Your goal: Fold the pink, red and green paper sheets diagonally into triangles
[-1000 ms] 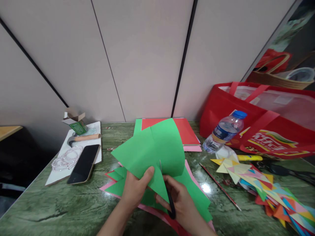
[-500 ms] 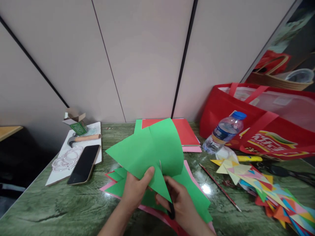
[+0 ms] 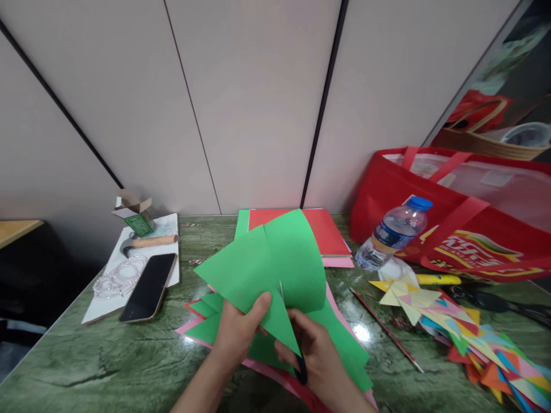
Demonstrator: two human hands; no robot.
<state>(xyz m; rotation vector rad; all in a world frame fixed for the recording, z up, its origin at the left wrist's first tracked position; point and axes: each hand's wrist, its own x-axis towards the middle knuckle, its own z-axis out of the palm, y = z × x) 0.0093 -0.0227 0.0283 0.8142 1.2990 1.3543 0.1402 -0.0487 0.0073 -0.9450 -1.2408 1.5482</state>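
Note:
A sheet of green paper (image 3: 253, 258) is held up over the middle of the table, curling at its right side. My left hand (image 3: 245, 324) pinches its lower edge, thumb on top. My right hand (image 3: 312, 347) is closed around black-handled scissors (image 3: 302, 370); a sliver of blade shows through a slit in the sheet, and the rest is hidden by paper and fingers. Under both hands lie more green sheets (image 3: 344, 338) and pink paper (image 3: 275, 376), with pointed, cut edges at the left.
Behind is a stack topped with red paper (image 3: 331, 232). On the left, a phone (image 3: 148, 287), hammer (image 3: 150, 241), beads (image 3: 118, 278) and small box (image 3: 136, 218) rest on a white board. To the right are a pencil (image 3: 385, 330), bottle (image 3: 394, 232), red bag (image 3: 374, 178) and colourful paper pieces (image 3: 477, 338).
The green sheet's left tip has shifted slightly right and down. Both hands keep nearly the same grip, and the whole view has drifted a little.

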